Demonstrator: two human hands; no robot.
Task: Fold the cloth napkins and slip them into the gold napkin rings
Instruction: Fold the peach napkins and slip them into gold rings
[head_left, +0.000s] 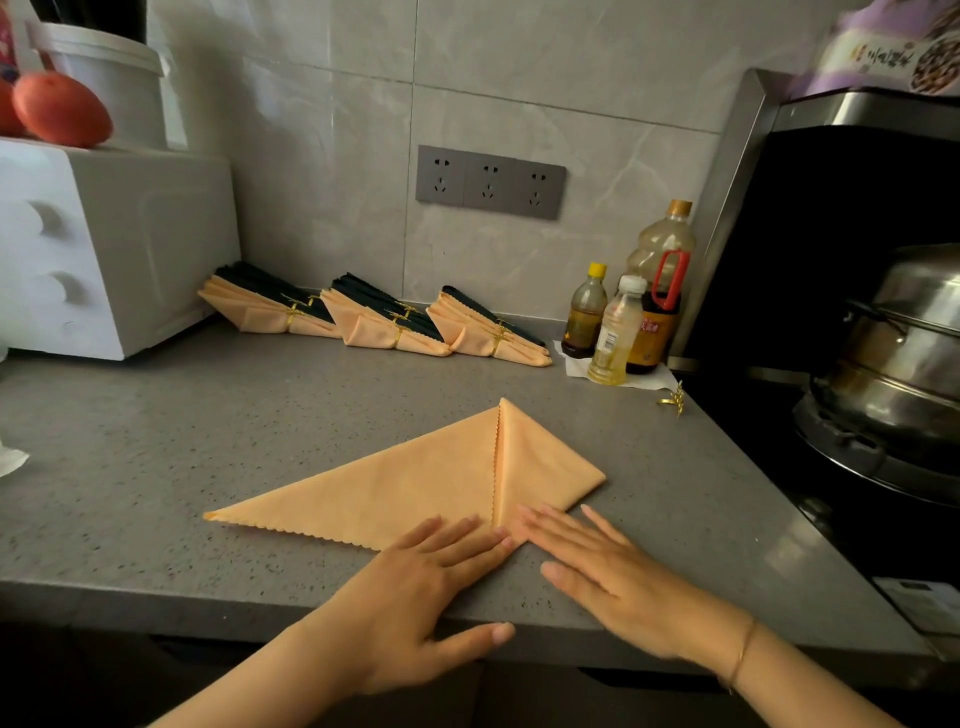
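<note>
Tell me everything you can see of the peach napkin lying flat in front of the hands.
The peach napkin is soft-looking cloth with scalloped edges, lying flat on the grey counter. It is folded into a triangle with the right corner folded over again, its edge running from far tip to near point. The left hand and right hand press straight fingers on that near point.

Flat hands (441, 582) on peach napkin (415, 483)

Peach napkin (415, 478) — speckled grey counter (208, 415) — gold ring (674, 402).
</note>
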